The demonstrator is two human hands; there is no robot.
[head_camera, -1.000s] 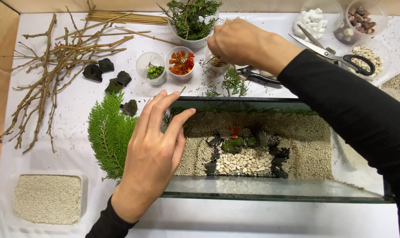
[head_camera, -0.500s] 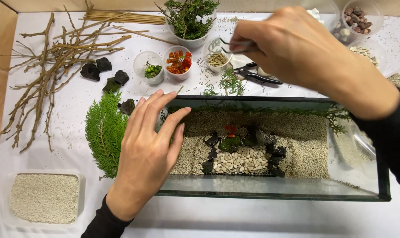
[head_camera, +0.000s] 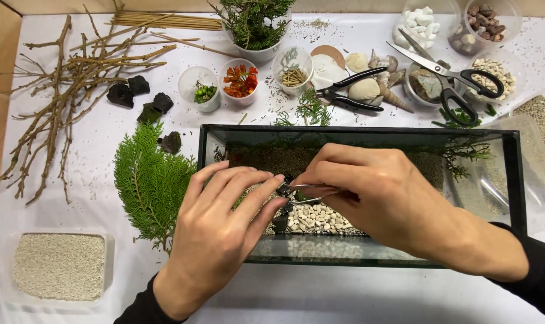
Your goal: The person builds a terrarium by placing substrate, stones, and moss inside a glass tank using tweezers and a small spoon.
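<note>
Head view: in the rectangular glass tank (head_camera: 512, 180), sand and white pebble patch (head_camera: 314, 217) are laid. My right hand (head_camera: 374, 198) pinches thin metal tweezers (head_camera: 305, 191) over it, my left hand (head_camera: 218, 234) rests spread on the rim; I judge green fern frond (head_camera: 149, 180) and cups unplaced.

Both hands, the left hand (head_camera: 215, 234) and the right hand (head_camera: 374, 201), were bare, without gloves, rings or a watch, and each wrist ran into a plain black long sleeve with a close-fitting cuff.

A hobby craft table; glass tank (head_camera: 512, 180), dry twigs (head_camera: 62, 102), scissors (head_camera: 458, 78) (white cloth (head_camera: 344, 294) underneath).
</note>
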